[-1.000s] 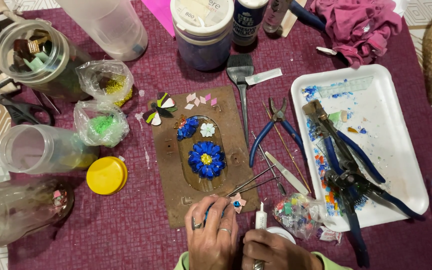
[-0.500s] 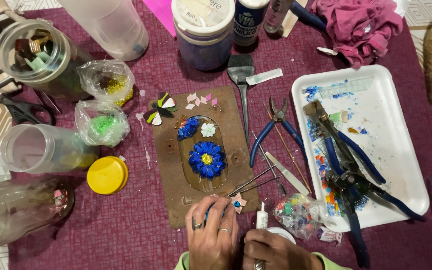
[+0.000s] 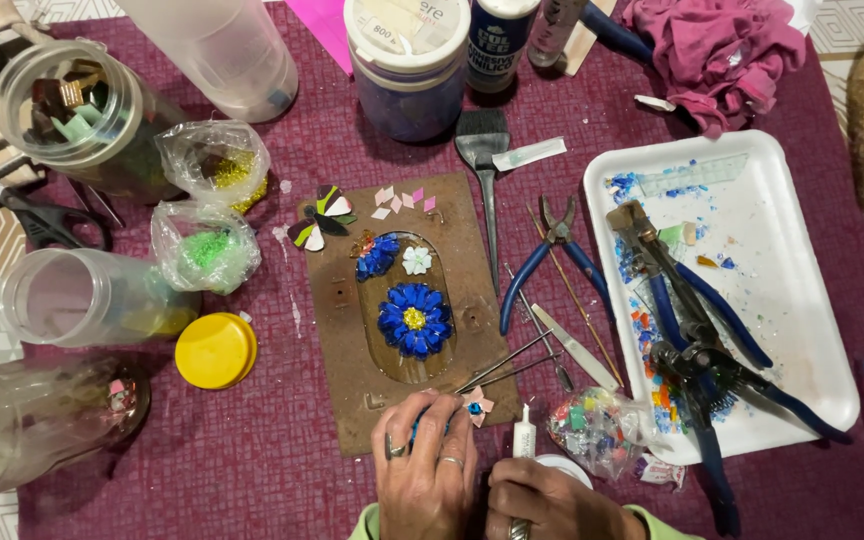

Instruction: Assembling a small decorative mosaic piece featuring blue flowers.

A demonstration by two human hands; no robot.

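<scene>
While the left hand (image 3: 425, 468) sits at bottom centre, fingers curled down and pinching a small blue piece at the lower edge of the brown board (image 3: 342, 330), the right hand (image 3: 542, 505) just right of it is closed around a small white glue bottle (image 3: 523, 437), nozzle up. Tweezers (image 3: 505, 362) lie just above the hands, tips near a pink petal cluster (image 3: 476, 403). On the board — a big blue flower (image 3: 414, 320) at centre, a smaller blue flower (image 3: 377, 256) and a white flower (image 3: 416, 260) above it. Right of the hands, a bag of mixed coloured bits (image 3: 597, 428); further right, a white tray (image 3: 802, 300) carrying blue-handled nippers (image 3: 697, 330). Blue pliers (image 3: 552, 255) lie between board and tray. Left on the purple surface (image 3: 252, 450) — a yellow lid (image 3: 216, 350), clear jars beyond it.
</scene>
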